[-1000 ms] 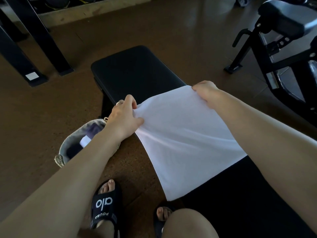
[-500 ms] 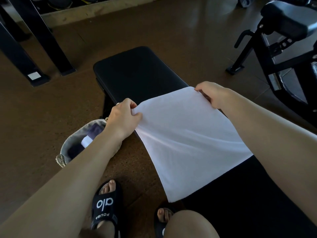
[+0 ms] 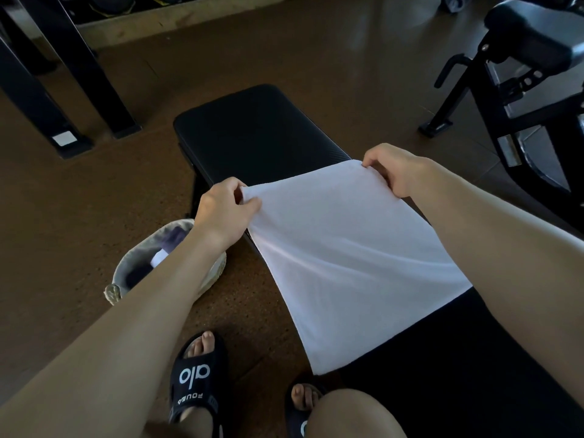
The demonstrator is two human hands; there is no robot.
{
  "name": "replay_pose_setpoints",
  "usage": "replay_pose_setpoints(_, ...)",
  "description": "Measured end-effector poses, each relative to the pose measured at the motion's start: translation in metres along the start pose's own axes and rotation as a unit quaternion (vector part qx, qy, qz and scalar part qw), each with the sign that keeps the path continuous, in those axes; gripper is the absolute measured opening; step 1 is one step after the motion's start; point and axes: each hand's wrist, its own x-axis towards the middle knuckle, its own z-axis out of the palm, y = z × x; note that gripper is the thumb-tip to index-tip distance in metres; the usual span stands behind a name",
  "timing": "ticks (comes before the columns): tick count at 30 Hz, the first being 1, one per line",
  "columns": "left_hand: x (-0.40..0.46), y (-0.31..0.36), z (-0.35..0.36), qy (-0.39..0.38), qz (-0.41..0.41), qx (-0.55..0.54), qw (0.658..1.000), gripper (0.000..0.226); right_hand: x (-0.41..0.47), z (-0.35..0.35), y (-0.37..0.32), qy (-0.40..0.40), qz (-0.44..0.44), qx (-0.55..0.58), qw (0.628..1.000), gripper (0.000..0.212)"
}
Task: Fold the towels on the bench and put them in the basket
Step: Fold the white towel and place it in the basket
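Over the tabletop [image 3: 252, 134], left hand [image 3: 222, 213] and right hand [image 3: 395, 169] each pinch a far towel [image 3: 347, 254] corner, fingers clamped; basket [image 3: 132, 267] sits left of the tabletop.

Towel [image 3: 344, 257] on bench [image 3: 252, 134]; basket [image 3: 126, 270] left, on floor.

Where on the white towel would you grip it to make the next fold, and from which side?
Judging by its pose, grip the white towel at its two far corners, from above, as the left hand and right hand do; the near edge lies free.
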Motion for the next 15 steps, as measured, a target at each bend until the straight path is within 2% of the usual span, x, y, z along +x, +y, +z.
replay_pose_setpoints(5,-0.001,-0.001,-0.001,0.006,-0.012,-0.009,1.000,0.028,-0.002,0.000,-0.002,0.010,-0.002,0.034,0.999,0.064)
replay_pose_setpoints(8,-0.002,-0.002,-0.001,0.016,-0.004,-0.008,1.000,0.027,-0.002,0.000,-0.001,0.014,-0.003,0.028,0.999,0.066)
replay_pose_setpoints(13,-0.004,-0.002,-0.002,0.025,0.015,0.005,1.000,0.021,-0.013,0.003,-0.008,0.022,-0.057,-0.007,0.998,0.044)
replay_pose_setpoints(15,-0.004,-0.002,-0.002,0.023,0.020,0.009,0.999,0.020,-0.015,0.002,-0.010,0.028,-0.074,-0.007,0.997,0.042)
